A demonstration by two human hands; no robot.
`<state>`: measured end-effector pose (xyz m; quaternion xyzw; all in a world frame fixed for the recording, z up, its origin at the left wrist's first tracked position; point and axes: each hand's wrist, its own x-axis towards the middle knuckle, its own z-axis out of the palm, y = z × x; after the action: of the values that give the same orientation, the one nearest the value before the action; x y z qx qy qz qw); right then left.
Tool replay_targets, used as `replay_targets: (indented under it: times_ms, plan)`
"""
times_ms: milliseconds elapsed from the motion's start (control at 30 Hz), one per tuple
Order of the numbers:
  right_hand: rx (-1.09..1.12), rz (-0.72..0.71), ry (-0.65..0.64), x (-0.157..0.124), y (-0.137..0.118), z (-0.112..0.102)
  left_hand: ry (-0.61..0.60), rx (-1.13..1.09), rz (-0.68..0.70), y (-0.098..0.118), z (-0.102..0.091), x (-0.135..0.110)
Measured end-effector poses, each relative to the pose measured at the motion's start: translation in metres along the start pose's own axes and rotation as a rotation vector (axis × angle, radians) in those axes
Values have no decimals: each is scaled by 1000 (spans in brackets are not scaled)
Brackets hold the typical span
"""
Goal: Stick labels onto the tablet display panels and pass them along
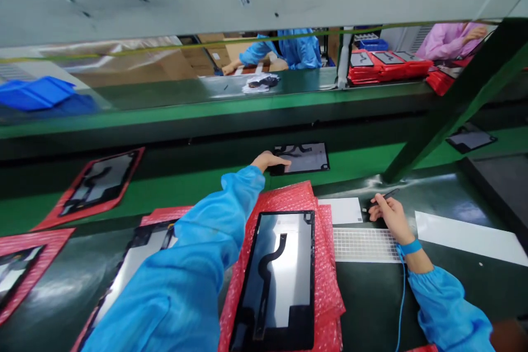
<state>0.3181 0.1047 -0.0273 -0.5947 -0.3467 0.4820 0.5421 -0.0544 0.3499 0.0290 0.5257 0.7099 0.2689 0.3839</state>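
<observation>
My left hand [270, 161], arm stretched forward in a blue sleeve, grips the left edge of a display panel [307, 157] at the green belt, with a finger lying over its face. My right hand [390, 215] is closed around a thin black pen-like tool [391, 193]; whether it is a pen or tweezers I cannot tell. A blue wrist strap [410, 247] with a cord circles that wrist. Nearest me, another display panel [289, 269] with a black flex cable lies face up on red bubble-wrap bags [325, 286]. Under my right hand is a white grid sheet [358, 245].
A panel on a red bag [97, 182] rests on the belt [358, 165] at left, another panel [471, 137] at far right. A green post [449, 104] slants down to the bench. White strips [470, 236] lie right. Co-workers in blue [303, 49] and pink [447, 38] sit opposite.
</observation>
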Motion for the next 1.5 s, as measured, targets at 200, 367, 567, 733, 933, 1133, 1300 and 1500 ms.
replay_targets:
  times_ms: [200, 367, 567, 733, 933, 1133, 1300, 1500]
  plan:
    - [63, -46, 50, -1, -9, -6, 17, -214, -7, 22, -6, -3]
    - [131, -126, 111, -29, -35, -25, -55, -378, 126, 55, -16, -23]
    - [271, -260, 227, -102, -76, -51, -529, -345, 179, 81, 37, -86]
    - [168, -292, 155, -137, -98, -42, -836, -219, 227, 88, 135, -146]
    - [157, -245, 51, -135, -98, -10, -939, -128, 310, 100, 233, -183]
    - [150, -178, -6, -117, -94, 23, -889, -103, 444, 109, 259, -192]
    - [130, -152, -90, -101, -81, 50, -826, -89, 572, 110, 202, -172]
    - [92, -77, -183, -90, -52, 90, -615, 28, 775, 57, 44, -187]
